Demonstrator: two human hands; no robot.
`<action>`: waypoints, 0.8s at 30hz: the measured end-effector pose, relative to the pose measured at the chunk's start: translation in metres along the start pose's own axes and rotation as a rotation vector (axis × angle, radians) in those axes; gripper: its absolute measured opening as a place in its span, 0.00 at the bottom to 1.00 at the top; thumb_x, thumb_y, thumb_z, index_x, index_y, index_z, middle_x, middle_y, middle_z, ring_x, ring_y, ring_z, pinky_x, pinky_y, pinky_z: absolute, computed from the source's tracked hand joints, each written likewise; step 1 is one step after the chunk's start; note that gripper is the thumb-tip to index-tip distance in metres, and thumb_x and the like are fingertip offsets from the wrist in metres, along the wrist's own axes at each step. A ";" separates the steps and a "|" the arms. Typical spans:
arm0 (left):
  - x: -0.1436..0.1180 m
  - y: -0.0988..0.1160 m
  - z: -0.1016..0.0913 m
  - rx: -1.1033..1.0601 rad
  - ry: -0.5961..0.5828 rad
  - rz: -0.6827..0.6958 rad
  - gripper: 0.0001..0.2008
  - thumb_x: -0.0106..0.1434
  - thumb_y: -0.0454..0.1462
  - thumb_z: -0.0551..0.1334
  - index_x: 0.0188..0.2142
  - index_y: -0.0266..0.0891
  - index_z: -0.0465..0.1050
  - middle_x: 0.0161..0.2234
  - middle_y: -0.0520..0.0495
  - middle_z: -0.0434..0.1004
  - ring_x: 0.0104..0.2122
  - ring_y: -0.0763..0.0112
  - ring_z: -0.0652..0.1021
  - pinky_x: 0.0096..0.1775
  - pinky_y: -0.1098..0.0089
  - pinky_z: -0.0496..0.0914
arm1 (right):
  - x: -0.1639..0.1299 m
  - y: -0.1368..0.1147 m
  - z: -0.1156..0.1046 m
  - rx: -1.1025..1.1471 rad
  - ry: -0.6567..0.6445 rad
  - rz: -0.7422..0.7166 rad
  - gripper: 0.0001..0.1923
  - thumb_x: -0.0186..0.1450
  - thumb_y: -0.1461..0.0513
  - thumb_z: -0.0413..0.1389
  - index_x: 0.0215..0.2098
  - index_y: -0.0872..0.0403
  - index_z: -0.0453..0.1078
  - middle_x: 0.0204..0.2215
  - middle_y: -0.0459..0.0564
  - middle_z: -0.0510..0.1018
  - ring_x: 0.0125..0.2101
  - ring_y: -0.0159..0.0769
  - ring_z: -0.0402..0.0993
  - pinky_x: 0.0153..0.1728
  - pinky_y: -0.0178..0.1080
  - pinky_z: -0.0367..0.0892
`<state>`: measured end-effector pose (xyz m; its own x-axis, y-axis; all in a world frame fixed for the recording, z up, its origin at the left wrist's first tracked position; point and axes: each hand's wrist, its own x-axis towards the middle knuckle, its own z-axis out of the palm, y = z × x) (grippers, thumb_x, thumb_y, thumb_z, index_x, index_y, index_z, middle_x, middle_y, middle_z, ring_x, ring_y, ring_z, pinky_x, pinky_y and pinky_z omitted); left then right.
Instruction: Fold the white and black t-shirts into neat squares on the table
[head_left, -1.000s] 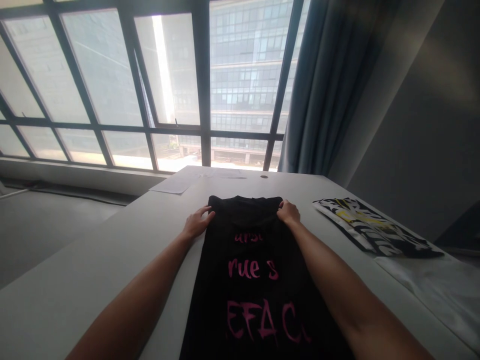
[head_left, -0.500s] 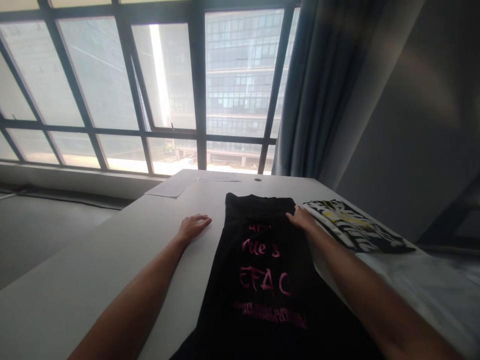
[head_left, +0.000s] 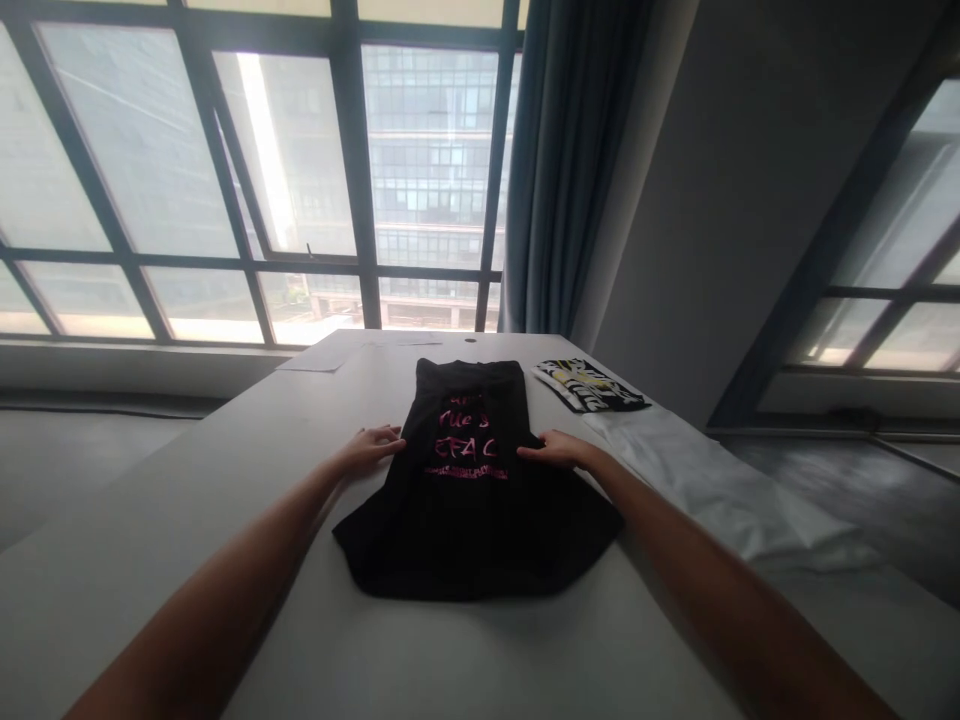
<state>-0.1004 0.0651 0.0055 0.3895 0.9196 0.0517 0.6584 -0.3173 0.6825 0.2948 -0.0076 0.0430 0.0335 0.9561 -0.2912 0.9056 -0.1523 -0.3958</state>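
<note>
Large windows (head_left: 225,200) and a blue curtain (head_left: 559,170) back the scene; a grey wall rises on your right. Your pale tabletop (head_left: 247,470) runs from you toward the glass.

Black shirt (head_left: 469,500) with pink lettering lies flat near the middle of the tabletop, narrow folded end pointing at the windows, wider end spread toward you. Lettering sits on the upper half, partly legible, small lines below it too blurred to read.

Your left hand (head_left: 369,447) rests palm down, fingers extended and relaxed, fingertips touching the shirt's left edge beside the lettering. It grips nothing. Your right hand (head_left: 559,452) lies flat likewise, fingers stretched leftward onto the shirt's right edge at about the same level. Also open, holding nothing. Both forearms reach in from the bottom corners of the view.

Right of the shirt, apart from it, a folded black-and-white striped cloth (head_left: 589,385) with some yellow lies near the far corner. A white cloth (head_left: 712,485) stretches along the right side of the tabletop, nearer you. Sheets of paper (head_left: 311,362) lie at the far left edge.
</note>
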 end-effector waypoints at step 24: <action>-0.137 0.174 0.031 0.493 0.184 0.101 0.12 0.62 0.40 0.59 0.40 0.39 0.77 0.37 0.42 0.80 0.39 0.59 0.79 0.34 0.68 0.69 | -0.157 -0.061 0.004 -0.270 0.297 -0.134 0.24 0.50 0.66 0.60 0.48 0.53 0.75 0.46 0.56 0.79 0.46 0.45 0.76 0.38 0.35 0.68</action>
<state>-0.0195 -0.1235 0.0948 0.3767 0.8901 0.2567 0.8648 -0.4372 0.2468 0.2329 -0.1489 0.1097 -0.0073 0.9996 0.0267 0.9872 0.0115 -0.1591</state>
